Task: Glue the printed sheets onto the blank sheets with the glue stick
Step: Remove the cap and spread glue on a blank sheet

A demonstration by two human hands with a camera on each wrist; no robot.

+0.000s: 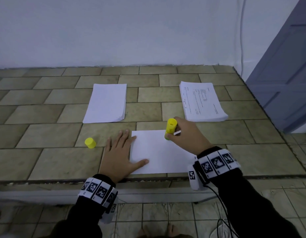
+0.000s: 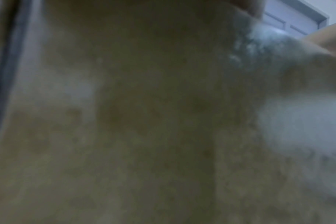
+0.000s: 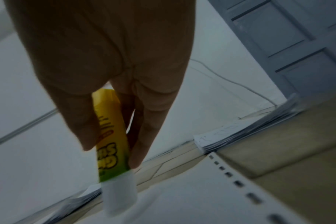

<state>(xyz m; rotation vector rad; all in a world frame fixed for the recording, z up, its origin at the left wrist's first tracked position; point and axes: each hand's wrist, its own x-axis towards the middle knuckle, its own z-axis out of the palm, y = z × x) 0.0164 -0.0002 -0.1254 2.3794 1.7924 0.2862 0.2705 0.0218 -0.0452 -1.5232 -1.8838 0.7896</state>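
Note:
A single white sheet (image 1: pixel 159 153) lies on the tiled ledge near its front edge. My left hand (image 1: pixel 120 152) presses flat on the sheet's left edge, fingers straight. My right hand (image 1: pixel 184 134) grips the yellow glue stick (image 1: pixel 170 127) upright, its white glue tip (image 3: pixel 121 195) down on the sheet's far right corner. The stick's yellow cap (image 1: pixel 90 142) stands on the tiles to the left. A blank stack (image 1: pixel 106 103) lies behind on the left, a printed stack (image 1: pixel 202 102) on the right. The left wrist view is a blur of tile.
The tiled ledge (image 1: pixel 45 117) ends at a white wall behind and drops off at the front and right. A grey door (image 1: pixel 286 74) stands at the right. A white cable (image 1: pixel 241 35) hangs down the wall. Floor tiles and a black cord show below.

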